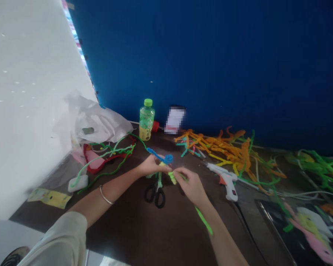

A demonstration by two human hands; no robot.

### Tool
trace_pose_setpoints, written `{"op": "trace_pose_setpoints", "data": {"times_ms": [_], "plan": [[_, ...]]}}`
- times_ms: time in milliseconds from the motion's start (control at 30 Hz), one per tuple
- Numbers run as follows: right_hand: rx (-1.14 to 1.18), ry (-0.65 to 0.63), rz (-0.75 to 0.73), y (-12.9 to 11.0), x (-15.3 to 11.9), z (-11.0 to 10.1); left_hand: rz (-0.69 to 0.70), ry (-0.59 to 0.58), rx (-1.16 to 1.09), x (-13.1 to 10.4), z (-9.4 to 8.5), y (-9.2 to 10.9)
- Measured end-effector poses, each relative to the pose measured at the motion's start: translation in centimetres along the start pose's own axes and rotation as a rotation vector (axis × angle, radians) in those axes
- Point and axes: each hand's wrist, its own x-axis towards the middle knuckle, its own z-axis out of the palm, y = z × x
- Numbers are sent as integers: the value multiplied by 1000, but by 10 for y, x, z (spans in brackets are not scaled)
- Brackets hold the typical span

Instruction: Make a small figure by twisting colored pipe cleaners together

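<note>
My left hand (152, 166) is closed around a small fuzzy figure made of pipe cleaners, with a coiled blue top (168, 159) and a blue strand reaching up to the left. Pale green strands (159, 180) hang below it. My right hand (189, 183) pinches a light green fuzzy strand, coiled yellow-green (172, 177) at the figure's side; a loose green length (204, 220) shows by my right wrist. Black-handled scissors (158, 197) lie just beneath the figure, their blades partly hidden.
A green-capped bottle (147, 122) and a phone (175, 120) stand at the back. Orange pipe cleaners (224, 146) and a white glue gun (224, 179) with its cord lie right. Left are a plastic bag (100, 122), green strands and a white block (78, 183); a dark tray (272, 221) is front right.
</note>
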Motion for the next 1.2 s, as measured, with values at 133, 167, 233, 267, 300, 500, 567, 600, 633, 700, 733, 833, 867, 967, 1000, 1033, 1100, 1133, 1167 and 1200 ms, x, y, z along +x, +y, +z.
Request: {"op": "trace_pose_setpoints", "data": {"times_ms": [133,167,233,267,300,500,567,600,633,700,733,833,867,967,1000,1033,1100,1133,1167,1200], "plan": [[305,-8,194,-2,1,0,-54,-77,-30,1,-5,-2],[377,-2,244,-2,1,0,-66,-92,-46,1,-5,-3],[516,17,341,-2,1,3,-95,-120,-90,0,-6,-5],[586,27,384,-1,1,6,-108,-127,-119,0,-5,-5],[661,35,421,0,1,9,-120,-129,-152,0,-5,-6],[1075,83,529,6,1,31,-89,48,-231,1,3,-9],[1142,96,580,5,0,36,-25,132,-164,0,6,-8],[1162,93,608,4,0,38,7,163,-124,0,8,-6],[1171,84,633,3,-1,39,34,184,-86,-1,10,-5],[1154,66,653,1,-2,40,75,219,-5,-3,13,-3],[1129,67,645,1,-3,41,94,244,43,-4,15,-2],[918,99,550,3,-6,42,146,340,195,-5,17,-2],[790,103,481,4,-7,41,159,370,236,-5,17,-3],[263,133,151,7,-9,38,167,423,312,-4,16,-5],[72,152,27,7,-10,36,166,431,325,-4,15,-5],[-112,173,-82,8,-10,34,166,435,331,-4,15,-6],[-432,203,-241,8,-11,27,171,436,324,-3,14,-6],[-554,207,-298,9,-11,24,172,430,313,-3,13,-6],[-647,215,-347,10,-11,20,169,416,301,-3,13,-6],[-711,224,-391,11,-11,16,166,391,285,-3,12,-6]]}}
